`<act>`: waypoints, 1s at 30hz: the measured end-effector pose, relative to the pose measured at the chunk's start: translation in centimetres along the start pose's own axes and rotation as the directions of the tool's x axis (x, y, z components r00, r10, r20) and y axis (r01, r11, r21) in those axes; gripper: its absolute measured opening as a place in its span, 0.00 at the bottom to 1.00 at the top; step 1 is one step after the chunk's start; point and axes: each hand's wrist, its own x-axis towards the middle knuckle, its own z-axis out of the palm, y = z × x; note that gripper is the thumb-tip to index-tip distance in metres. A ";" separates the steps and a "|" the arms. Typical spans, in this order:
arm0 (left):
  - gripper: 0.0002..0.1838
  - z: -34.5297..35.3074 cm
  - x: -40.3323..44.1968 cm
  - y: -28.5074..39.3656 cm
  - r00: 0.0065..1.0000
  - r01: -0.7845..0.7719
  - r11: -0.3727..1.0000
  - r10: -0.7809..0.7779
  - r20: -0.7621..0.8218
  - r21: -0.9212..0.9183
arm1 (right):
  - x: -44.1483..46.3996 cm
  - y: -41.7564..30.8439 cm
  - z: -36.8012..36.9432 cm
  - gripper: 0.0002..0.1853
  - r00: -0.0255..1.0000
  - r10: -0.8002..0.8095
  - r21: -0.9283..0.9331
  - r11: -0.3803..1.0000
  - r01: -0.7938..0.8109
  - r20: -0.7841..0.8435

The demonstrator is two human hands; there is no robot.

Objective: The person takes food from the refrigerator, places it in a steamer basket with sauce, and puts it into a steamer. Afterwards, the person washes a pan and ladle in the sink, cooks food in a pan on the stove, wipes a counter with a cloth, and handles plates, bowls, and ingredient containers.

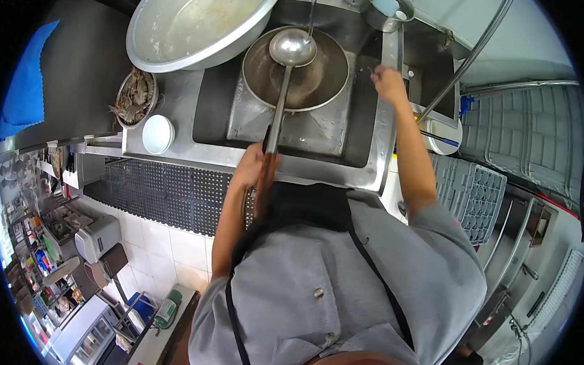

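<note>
My left hand (pixel 249 168) is wrapped round the long handle of a metal ladle (pixel 291 48), whose bowl lies over a wok. The wok (pixel 334 87) rests in the steel sink (pixel 364 137), below the faucet (pixel 313 9). Over the right part of the sink is my right hand (pixel 390 85), its fingers curled together; whatever they hold, if anything, is too small to name.
A large white basin (pixel 239 36) stands at the upper left. Below it are a bowl of shrimp-like seafood (pixel 135 98) and a white bowl (pixel 158 135). A metal pot (pixel 381 18) sits at the sink's upper right, and grey crates (pixel 478 202) stand at right.
</note>
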 end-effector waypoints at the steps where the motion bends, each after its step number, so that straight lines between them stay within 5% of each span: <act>1: 0.10 0.3 0.9 0.2 0.999 0.048 0.998 -0.047 0.021 -0.043 | -2.5 -0.2 -0.3 0.11 0.999 0.037 0.082 0.996 -0.040 0.035; 4: 0.10 1.6 3.7 0.3 0.999 0.034 0.998 -0.033 0.029 -0.046 | -9.0 -2.2 -0.2 0.14 0.997 0.031 0.258 0.965 -0.047 0.066; 6: 0.09 2.4 5.7 -0.3 0.999 -0.023 1.000 0.023 0.023 -0.005 | -12.4 -7.9 -1.6 0.19 0.956 0.037 0.354 0.924 -0.144 0.292; 7: 0.09 2.7 6.8 -0.7 0.998 -0.046 0.999 0.046 0.032 -0.005 | -13.6 -9.2 -0.1 0.25 0.894 -0.045 0.523 0.824 -0.219 0.446; 8: 0.08 3.1 7.4 -1.0 0.997 -0.067 0.998 0.067 0.042 -0.006 | -15.2 -12.3 0.1 0.28 0.752 -0.110 0.706 0.452 -0.545 0.650; 9: 0.06 3.8 7.2 0.4 0.992 -0.095 0.994 0.099 0.083 -0.054 | -15.9 -15.0 -1.3 0.27 0.673 -0.170 0.677 0.391 -0.624 0.719; 10: 0.06 4.0 7.6 0.0 0.991 -0.095 0.994 0.100 0.093 -0.056 | -16.5 -16.9 -0.8 0.23 0.693 -0.243 0.734 0.255 -0.629 0.678; 13: 0.02 4.3 8.7 -0.8 0.996 -0.056 0.988 0.066 0.065 -0.147 | -17.2 -18.0 0.5 0.19 0.730 -0.260 0.772 0.124 -0.624 0.632; 15: 0.02 3.9 8.3 0.0 0.997 -0.002 0.992 0.012 0.079 -0.127 | -17.6 -16.5 0.4 0.19 0.710 -0.048 0.693 -0.181 -0.698 0.702; 18: 0.04 3.3 8.4 -0.1 0.995 0.021 0.993 -0.009 0.101 -0.114 | -18.0 -12.1 -3.5 0.16 0.757 0.006 0.753 0.092 -0.651 0.654; 20: 0.05 3.1 8.2 -0.8 0.993 0.002 0.993 0.012 0.113 -0.120 | -19.1 -10.2 -5.5 0.09 0.800 0.143 0.655 0.500 -0.567 0.583; 22: 0.06 3.0 8.2 -0.8 0.996 0.010 0.992 0.001 0.091 -0.124 | -21.2 -7.5 -4.6 0.13 0.981 0.011 0.289 0.955 -0.068 0.195; 25: 0.07 2.8 8.2 -1.2 0.994 -0.017 0.991 0.032 0.106 -0.136 | -23.4 -6.5 -5.2 0.21 0.993 0.088 0.032 0.995 -0.091 0.084; 30: 0.07 2.6 7.9 -1.5 0.995 -0.004 0.994 0.015 0.103 -0.106 | -25.5 -6.5 -5.3 0.28 0.993 0.117 0.016 0.993 -0.117 -0.033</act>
